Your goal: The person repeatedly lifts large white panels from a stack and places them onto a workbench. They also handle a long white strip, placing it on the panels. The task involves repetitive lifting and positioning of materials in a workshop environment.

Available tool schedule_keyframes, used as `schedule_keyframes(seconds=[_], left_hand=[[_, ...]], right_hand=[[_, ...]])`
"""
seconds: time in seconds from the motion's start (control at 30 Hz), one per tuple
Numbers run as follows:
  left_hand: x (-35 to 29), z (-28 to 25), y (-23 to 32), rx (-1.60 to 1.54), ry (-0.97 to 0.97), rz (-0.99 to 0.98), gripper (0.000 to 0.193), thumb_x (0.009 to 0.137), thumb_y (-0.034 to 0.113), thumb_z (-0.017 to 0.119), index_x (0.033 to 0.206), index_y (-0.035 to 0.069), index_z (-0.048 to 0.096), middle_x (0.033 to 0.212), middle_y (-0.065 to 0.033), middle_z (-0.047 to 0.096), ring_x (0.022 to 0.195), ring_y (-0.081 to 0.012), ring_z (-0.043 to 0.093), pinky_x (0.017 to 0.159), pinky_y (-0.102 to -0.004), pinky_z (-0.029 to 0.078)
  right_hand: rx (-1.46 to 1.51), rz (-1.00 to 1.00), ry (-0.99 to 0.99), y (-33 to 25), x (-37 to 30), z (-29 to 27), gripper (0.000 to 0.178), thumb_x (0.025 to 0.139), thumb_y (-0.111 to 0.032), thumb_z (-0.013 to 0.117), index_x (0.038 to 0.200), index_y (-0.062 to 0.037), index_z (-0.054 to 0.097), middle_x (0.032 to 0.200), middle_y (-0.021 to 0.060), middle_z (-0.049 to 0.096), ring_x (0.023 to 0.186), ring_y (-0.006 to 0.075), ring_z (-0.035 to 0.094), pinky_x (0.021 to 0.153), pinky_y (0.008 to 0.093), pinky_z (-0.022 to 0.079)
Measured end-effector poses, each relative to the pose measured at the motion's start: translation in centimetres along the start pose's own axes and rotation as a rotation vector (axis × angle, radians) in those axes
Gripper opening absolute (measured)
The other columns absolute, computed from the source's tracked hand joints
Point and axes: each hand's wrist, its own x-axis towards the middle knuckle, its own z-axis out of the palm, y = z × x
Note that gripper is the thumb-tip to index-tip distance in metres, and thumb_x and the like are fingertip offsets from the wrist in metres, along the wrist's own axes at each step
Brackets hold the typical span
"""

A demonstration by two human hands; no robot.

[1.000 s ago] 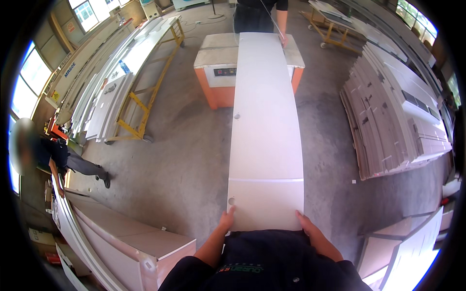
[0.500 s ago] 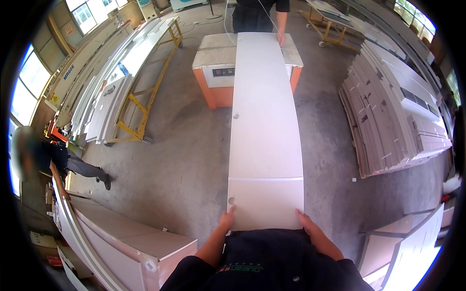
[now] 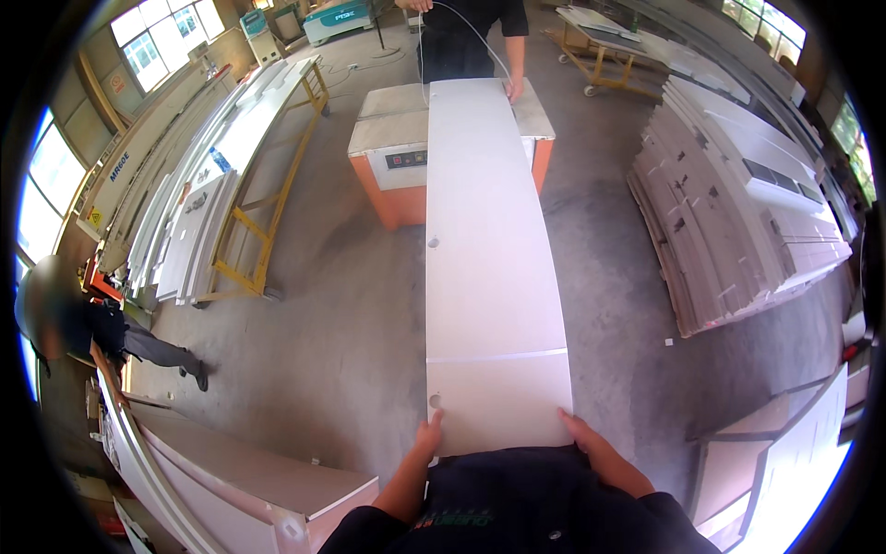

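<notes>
A long, pale panel [image 3: 484, 277] stretches from my body to a strapping machine [image 3: 369, 171] with an orange base, where its far end rests. My left hand [image 3: 428, 434] grips the near left edge beside a round hole, thumb on top. At the near right edge, my right hand [image 3: 578, 432] holds the same panel, its thumb along the top and its other fingers hidden below. A white strap [image 3: 498, 356] crosses the panel a little ahead of my hands. Behind the machine, a co-worker [image 3: 461, 46] holds a looped pale strap [image 3: 475, 32], with one hand at the panel's far right corner.
Stacked panels [image 3: 738, 212] stand on the right. A yellow-framed trolley [image 3: 245, 222] bearing boards is at the left, and another person [image 3: 111, 323] stands beyond leaning panels [image 3: 249, 443] at near left. More boards [image 3: 775, 452] lean at near right.
My view has tilted up slightly, so the machine and panel sit lower and further left. The co-worker's raised hand with the strap has come into view. My hands keep their hold.
</notes>
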Motion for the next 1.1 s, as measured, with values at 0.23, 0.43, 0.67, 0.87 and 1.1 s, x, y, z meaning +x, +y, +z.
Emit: schedule_keyframes(seconds=[0.23,0.43,0.67,0.87,1.1], left_hand=[[1.1,0.3,-0.9,0.007,0.007,0.021,0.089,0.080,0.065,0.050,0.121,-0.014,0.046,0.123,-0.0325,0.048,0.118,-0.0398,0.047,0.097,-0.0429,0.037],[1.5,0.3,-1.6,0.027,0.032,0.007,0.093,0.078,0.066,0.051,0.124,-0.014,0.042,0.127,-0.0319,0.045,0.120,-0.0408,0.045,0.099,-0.0438,0.035],[-0.3,0.0,0.3,0.028,0.026,-0.012,0.092,0.078,0.064,0.053,0.124,-0.015,0.042,0.126,-0.0332,0.045,0.121,-0.0399,0.044,0.099,-0.0416,0.036],[-0.3,0.0,0.2,0.029,0.032,-0.010,0.093,0.078,0.064,0.053,0.124,-0.015,0.042,0.126,-0.0333,0.046,0.120,-0.0401,0.045,0.099,-0.0417,0.036],[-0.2,-0.2,0.3,0.052,-0.003,-0.023,0.094,0.077,0.066,0.051,0.124,-0.015,0.042,0.125,-0.0335,0.046,0.119,-0.0404,0.047,0.097,-0.0427,0.038]], right_hand=[[-0.114,0.054,0.072,2.2,2.7,-0.9,0.074,0.091,-0.054,0.042,0.131,0.0070,0.040,0.129,0.0195,0.049,0.120,0.0275,0.046,0.100,0.0360,0.035],[-0.105,-0.001,0.031,-0.9,-0.5,0.4,0.076,0.089,-0.056,0.044,0.129,0.0091,0.041,0.128,0.0216,0.049,0.119,0.0295,0.047,0.099,0.0368,0.036],[-0.058,-0.012,0.019,1.6,2.0,-0.3,0.067,0.093,-0.051,0.039,0.131,0.0048,0.042,0.129,0.0179,0.050,0.118,0.0278,0.047,0.100,0.0361,0.035],[-0.032,0.019,0.038,-1.4,-1.3,0.5,0.073,0.089,-0.051,0.049,0.129,0.0093,0.042,0.128,0.0209,0.050,0.118,0.0290,0.048,0.099,0.0363,0.037],[-0.098,0.039,0.054,1.6,2.0,-0.5,0.068,0.092,-0.053,0.040,0.125,0.0061,0.048,0.124,0.0181,0.054,0.115,0.0284,0.051,0.097,0.0373,0.038]])
